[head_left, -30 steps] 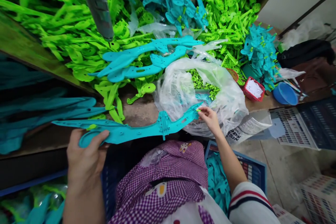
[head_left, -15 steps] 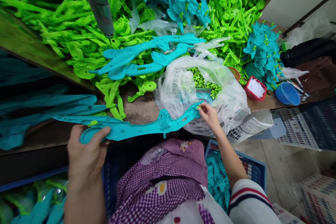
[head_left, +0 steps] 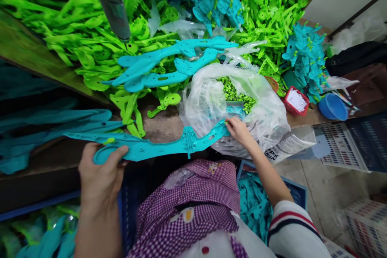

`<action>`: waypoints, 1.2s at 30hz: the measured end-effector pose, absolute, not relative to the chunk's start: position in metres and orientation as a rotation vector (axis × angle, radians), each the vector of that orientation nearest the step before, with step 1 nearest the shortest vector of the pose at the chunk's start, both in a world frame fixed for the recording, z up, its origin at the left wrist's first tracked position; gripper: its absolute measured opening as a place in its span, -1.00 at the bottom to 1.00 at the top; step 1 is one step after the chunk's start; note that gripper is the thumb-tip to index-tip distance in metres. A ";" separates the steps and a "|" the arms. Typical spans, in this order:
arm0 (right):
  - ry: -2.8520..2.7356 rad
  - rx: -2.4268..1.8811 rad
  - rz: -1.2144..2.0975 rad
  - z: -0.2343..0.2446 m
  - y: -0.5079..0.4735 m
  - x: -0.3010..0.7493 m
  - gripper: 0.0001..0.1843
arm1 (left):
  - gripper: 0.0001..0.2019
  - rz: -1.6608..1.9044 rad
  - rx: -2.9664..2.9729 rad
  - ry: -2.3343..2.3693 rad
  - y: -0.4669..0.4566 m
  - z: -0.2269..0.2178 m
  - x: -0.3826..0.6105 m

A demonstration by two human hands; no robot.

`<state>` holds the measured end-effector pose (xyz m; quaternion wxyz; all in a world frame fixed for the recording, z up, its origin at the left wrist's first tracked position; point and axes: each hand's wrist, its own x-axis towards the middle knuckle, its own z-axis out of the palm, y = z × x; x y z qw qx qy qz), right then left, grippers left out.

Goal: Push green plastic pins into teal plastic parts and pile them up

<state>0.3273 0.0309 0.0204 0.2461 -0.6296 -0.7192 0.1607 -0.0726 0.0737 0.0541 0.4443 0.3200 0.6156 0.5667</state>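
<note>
A long turquoise plastic part (head_left: 157, 148) with a ribbed middle stretches between my hands. My left hand (head_left: 102, 165) is closed on its rounded left end, thumb on top, close to a small lime-green piece (head_left: 109, 140) set in the part. At the narrow right end, the fingers of my right hand (head_left: 237, 129) are pinched together against the turquoise part; a speck of green shows at the fingertips. Just beyond, an open clear plastic bag (head_left: 205, 96) holds many small green pieces (head_left: 236, 92).
Lime-green plastic parts (head_left: 60, 20) are heaped across the bench, with two turquoise parts (head_left: 160, 76) on top. A grey metal bar (head_left: 110, 4) hangs above. To the right stand a red basket (head_left: 296, 100) of white bits and a blue bowl (head_left: 332, 107). A crate (head_left: 299, 193) sits below.
My right hand has shifted slightly left and now covers the tip of the turquoise part. The part has moved a little; my left hand keeps its hold.
</note>
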 end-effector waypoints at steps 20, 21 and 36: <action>-1.892 -1.754 0.705 0.014 0.032 0.331 -0.72 | -0.50 1.287 0.738 1.601 0.071 0.042 -0.076; -1.752 -1.730 0.815 0.013 0.032 0.334 -0.73 | -0.50 1.280 0.712 1.592 0.070 0.042 -0.076; -2.348 -1.595 0.425 0.016 0.030 0.339 -0.59 | -0.49 1.303 0.672 1.566 0.070 0.032 -0.078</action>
